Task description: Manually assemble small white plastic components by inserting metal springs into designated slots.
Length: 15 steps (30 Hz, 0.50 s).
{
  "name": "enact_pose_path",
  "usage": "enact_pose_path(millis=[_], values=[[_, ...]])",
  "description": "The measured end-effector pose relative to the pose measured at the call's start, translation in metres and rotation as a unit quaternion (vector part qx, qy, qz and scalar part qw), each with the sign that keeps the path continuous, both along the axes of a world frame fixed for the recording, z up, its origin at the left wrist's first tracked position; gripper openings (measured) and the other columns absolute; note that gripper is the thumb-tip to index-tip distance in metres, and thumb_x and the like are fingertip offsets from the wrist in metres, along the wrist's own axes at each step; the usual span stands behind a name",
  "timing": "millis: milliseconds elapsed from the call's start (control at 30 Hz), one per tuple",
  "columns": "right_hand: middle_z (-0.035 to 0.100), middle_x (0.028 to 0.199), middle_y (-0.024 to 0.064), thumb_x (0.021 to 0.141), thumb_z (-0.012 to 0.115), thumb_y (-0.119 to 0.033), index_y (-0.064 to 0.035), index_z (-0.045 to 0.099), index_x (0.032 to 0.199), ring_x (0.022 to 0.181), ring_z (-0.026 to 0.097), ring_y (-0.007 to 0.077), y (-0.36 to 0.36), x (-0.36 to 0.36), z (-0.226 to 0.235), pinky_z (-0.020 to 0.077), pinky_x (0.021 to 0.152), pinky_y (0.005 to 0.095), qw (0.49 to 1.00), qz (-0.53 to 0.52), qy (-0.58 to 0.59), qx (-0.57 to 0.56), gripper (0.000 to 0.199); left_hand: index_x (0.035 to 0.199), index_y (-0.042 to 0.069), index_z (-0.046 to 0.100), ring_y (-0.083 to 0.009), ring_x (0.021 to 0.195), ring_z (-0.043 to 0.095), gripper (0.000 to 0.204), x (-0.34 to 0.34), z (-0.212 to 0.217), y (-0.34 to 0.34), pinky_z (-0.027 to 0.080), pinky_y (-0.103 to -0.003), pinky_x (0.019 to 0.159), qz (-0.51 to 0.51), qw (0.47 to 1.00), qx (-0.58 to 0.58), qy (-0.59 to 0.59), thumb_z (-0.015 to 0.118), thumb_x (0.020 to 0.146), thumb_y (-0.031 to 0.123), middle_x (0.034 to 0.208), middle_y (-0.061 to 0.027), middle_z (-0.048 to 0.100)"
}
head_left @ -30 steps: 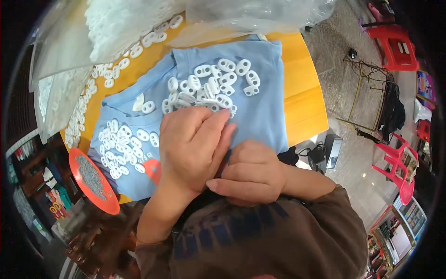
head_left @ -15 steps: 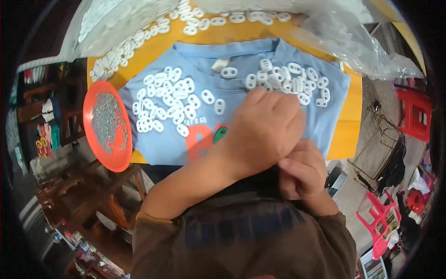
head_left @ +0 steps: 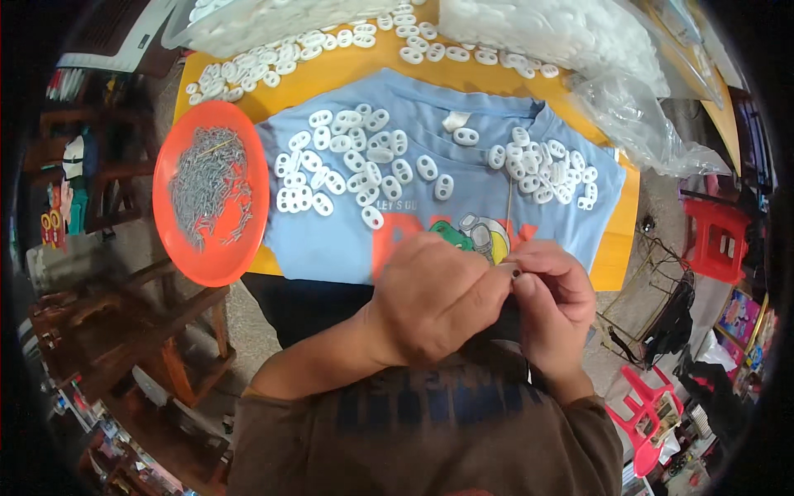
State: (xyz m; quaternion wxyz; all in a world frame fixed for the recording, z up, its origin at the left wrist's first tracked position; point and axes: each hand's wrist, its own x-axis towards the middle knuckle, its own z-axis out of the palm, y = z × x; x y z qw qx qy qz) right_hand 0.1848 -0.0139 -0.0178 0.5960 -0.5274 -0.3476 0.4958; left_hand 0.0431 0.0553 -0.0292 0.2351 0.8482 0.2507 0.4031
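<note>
My left hand [head_left: 442, 298] is closed with its knuckles up, and its fingertips meet those of my right hand [head_left: 556, 306]. Between the fingertips shows a bit of a small white two-hole plastic piece [head_left: 514, 274], pinched by my right thumb and fingers. A thin stick [head_left: 509, 202] rises from this spot; which hand grips it is hidden. Beneath lies a light blue T-shirt [head_left: 322, 248] with a printed front. On it, similar white pieces form a left group [head_left: 354, 157] and a right group [head_left: 558, 171].
An orange-red oval dish [head_left: 169, 236] of small grey metal parts [head_left: 203, 182] stands left. White pieces [head_left: 273, 62] line the far side of the yellow table [head_left: 612, 264]. Beyond are clear containers [head_left: 273, 26] of white pieces and a plastic bag [head_left: 637, 116]. A red stool [head_left: 715, 240] stands right.
My left hand has come down from beside the right group of white pieces to my right fingertips. The thin stick and pinched piece now show. The whole view has shifted.
</note>
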Motion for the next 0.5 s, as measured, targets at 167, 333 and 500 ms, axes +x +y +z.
enact_pose_path(millis=[167,333,500], values=[[0.058,0.094,0.0079,0.078,0.056,0.007,0.0014,0.055,0.094,0.087,0.055,0.0127,0.008,-0.015,0.011,0.0441,0.079,0.0251,0.986,0.02,0.148,-0.08,0.016,0.088,0.009,0.06,-0.0216,0.065,0.052,0.026,-0.017,-0.001,-0.006,0.04,-0.032,0.055,0.038,0.995,-0.08,-0.037,0.067,0.064,0.004,0.077,-0.0036,0.053],[0.06,0.092,0.0065,0.081,0.055,0.004,0.0013,0.054,0.097,0.085,0.057,0.0116,0.015,-0.03,0.011,0.0451,0.076,0.0236,0.983,0.082,0.122,-0.111,0.016,0.095,0.008,0.058,-0.0235,0.067,0.054,0.034,-0.041,-0.005,-0.015,0.043,-0.033,0.057,0.067,0.989,-0.123,-0.041,0.067,0.064,0.0,0.079,-0.0051,0.055],[0.061,0.084,0.009,0.08,0.058,-0.001,0.0005,0.059,0.09,0.076,0.057,0.0148,0.032,-0.03,0.015,0.045,0.067,0.0254,0.968,0.159,-0.194,-0.019,0.011,0.094,0.007,0.057,-0.027,0.067,0.054,0.032,-0.064,-0.009,-0.016,0.044,-0.034,0.056,0.123,0.977,-0.171,-0.026,0.064,0.065,-0.003,0.08,-0.008,0.056]])
